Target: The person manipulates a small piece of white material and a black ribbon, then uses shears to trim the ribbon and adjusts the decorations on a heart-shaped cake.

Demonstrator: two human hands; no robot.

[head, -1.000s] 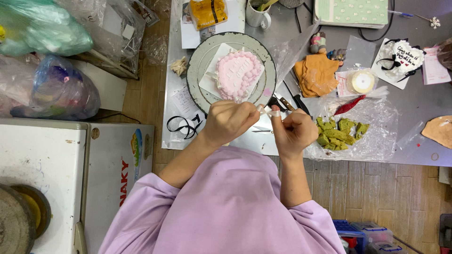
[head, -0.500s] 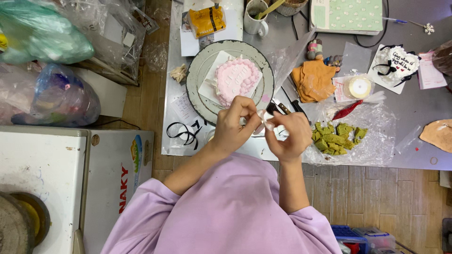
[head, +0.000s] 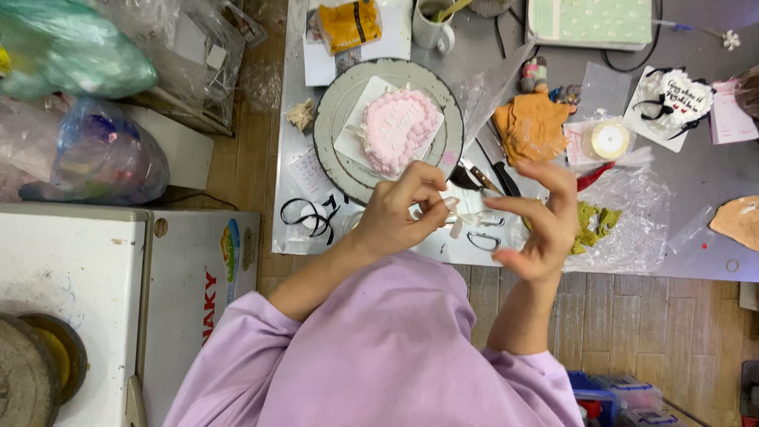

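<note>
Below the cake, at the desk's near edge: both hands meet over a small white ribbon bow (head: 465, 217).
Left hand (head: 402, 207): fingers curled, thumb and forefinger pinching the bow from its left side.
Right hand (head: 541, 223): forefinger and thumb reach to the bow's right end; the other fingers are spread and raised. Whether the tips close on the ribbon, cannot tell.
Bow: white, held just above the desk (head: 680, 269), below and right of the cake, loose tails hanging down.
Cake (head: 400, 128): pink, heart-shaped, piped border, on a white square board.
Turntable (head: 334, 119): round, grey, carries the cake and board.
Black ribbon (head: 310, 217): looped on the desk, below and left of the cake.
Knives (head: 490, 171): dark-handled, lying just right of the cake, above the bow.
Orange cloth (head: 531, 126): crumpled, right of the cake.
Ribbon spool (head: 609, 139): pale, round, further right of the cake, past the cloth.
Green scraps (head: 594, 221): on clear plastic, below and right of the cake, just beside the right hand.
Mug (head: 433, 28): white, above the cake.
Sleeves (head: 379, 348): lilac.
</note>
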